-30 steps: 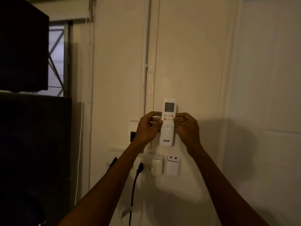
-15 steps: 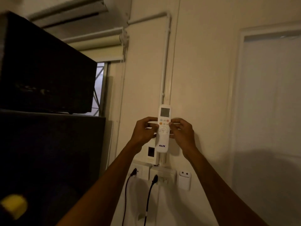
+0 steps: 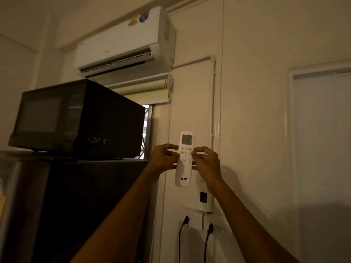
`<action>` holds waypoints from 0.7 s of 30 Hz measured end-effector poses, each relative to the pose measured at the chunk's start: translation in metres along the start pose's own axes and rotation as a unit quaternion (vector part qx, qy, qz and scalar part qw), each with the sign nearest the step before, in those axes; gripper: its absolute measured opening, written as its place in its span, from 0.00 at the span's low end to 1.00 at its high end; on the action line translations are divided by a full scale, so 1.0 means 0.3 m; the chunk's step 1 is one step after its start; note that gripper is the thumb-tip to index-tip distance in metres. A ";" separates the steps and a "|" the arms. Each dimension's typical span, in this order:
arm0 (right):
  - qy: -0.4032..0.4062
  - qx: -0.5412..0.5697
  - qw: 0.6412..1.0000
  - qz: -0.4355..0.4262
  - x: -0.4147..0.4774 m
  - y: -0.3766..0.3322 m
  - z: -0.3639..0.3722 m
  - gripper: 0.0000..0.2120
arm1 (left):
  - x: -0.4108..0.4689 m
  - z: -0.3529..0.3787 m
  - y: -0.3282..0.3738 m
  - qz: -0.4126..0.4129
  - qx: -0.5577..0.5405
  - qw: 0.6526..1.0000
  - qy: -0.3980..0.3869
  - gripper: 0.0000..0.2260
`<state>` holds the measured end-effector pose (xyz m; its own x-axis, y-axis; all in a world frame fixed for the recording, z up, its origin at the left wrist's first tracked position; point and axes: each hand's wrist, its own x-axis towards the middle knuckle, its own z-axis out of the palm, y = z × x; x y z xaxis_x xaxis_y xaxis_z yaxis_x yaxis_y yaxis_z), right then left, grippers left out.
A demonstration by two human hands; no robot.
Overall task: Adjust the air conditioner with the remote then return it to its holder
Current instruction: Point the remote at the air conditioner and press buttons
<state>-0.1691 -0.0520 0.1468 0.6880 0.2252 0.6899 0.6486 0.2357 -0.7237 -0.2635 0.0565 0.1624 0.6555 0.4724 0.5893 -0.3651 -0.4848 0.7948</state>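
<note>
Holding the remote [image 3: 184, 159] upright in front of the wall, both hands grip it at its middle, screen end up and the AUX mark at the bottom. The left hand [image 3: 163, 158] curls around the remote's left edge, fingers closed on it. The right hand [image 3: 206, 161] closes on the remote's right edge, its thumb lying over the buttons beside the orange one. The small screen near the remote's top looks grey; its readout is too small to read.

Above the remote and to its left, the air conditioner [image 3: 125, 41] hangs high on the wall, its lower flap showing a dark slot. Left of the remote, a black microwave [image 3: 76, 120] sits on a dark cabinet [image 3: 85, 196]. Below the remote, two black plugs [image 3: 186, 220] sit in wall sockets, their cords hanging down. A small white box [image 3: 204, 198] with a dark window is fixed to the wall just below and right of the remote. Whether that box is the holder, I cannot tell.
</note>
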 end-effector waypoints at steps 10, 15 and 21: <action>0.032 -0.034 0.998 -0.040 -0.118 -0.319 0.309 0.10 | -0.078 -0.412 0.191 0.045 0.015 0.999 0.001 0.14; 0.049 -0.059 0.996 -0.047 -0.213 -0.443 0.453 0.09 | -0.155 -0.609 0.212 0.064 -0.005 0.998 -0.012 0.14; 0.053 -0.086 0.994 -0.043 -0.333 -0.563 0.571 0.10 | -0.261 -0.791 0.241 0.072 -0.014 0.997 -0.012 0.13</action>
<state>-0.4032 0.0475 0.2029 0.6515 0.1079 0.7510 0.7468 0.0835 -0.6598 -0.4982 0.1590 0.2082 0.6107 0.3815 0.6939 -0.4747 -0.5249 0.7065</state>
